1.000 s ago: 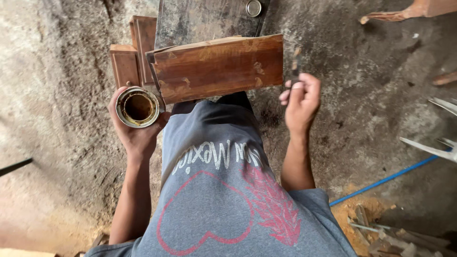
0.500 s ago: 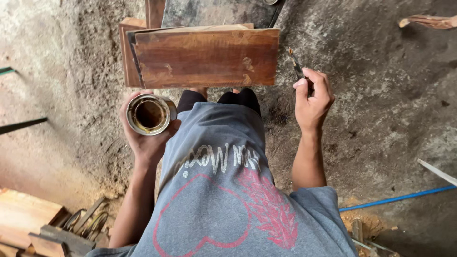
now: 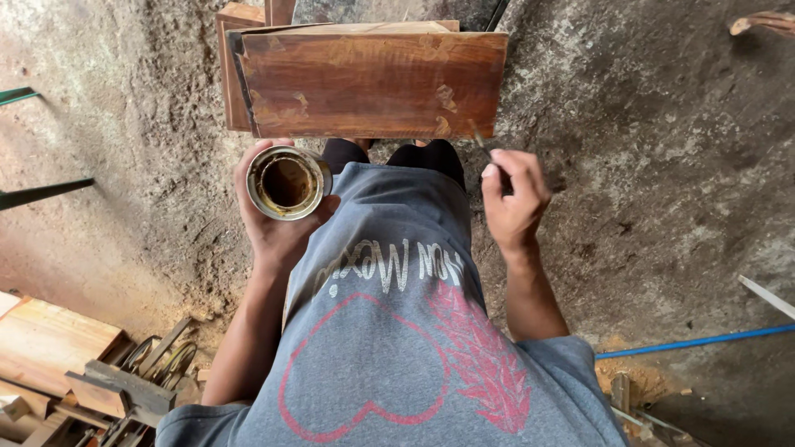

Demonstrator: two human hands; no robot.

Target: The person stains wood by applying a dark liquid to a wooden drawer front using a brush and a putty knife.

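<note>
Both hands raised over a grey printed shirt (image 3: 397,331), a tin in one and a thin tool in the other.

The left hand (image 3: 273,219) is wrapped around an open round metal tin (image 3: 286,182) with brown liquid inside, held upright at chest level. The right hand (image 3: 515,199), well apart from it, pinches a thin dark stick-like tool (image 3: 480,145), its tip touching the lower edge of the reddish-brown varnished wooden panel (image 3: 373,83). The panel lies just beyond both hands, over rough grey ground (image 3: 662,165).
</note>
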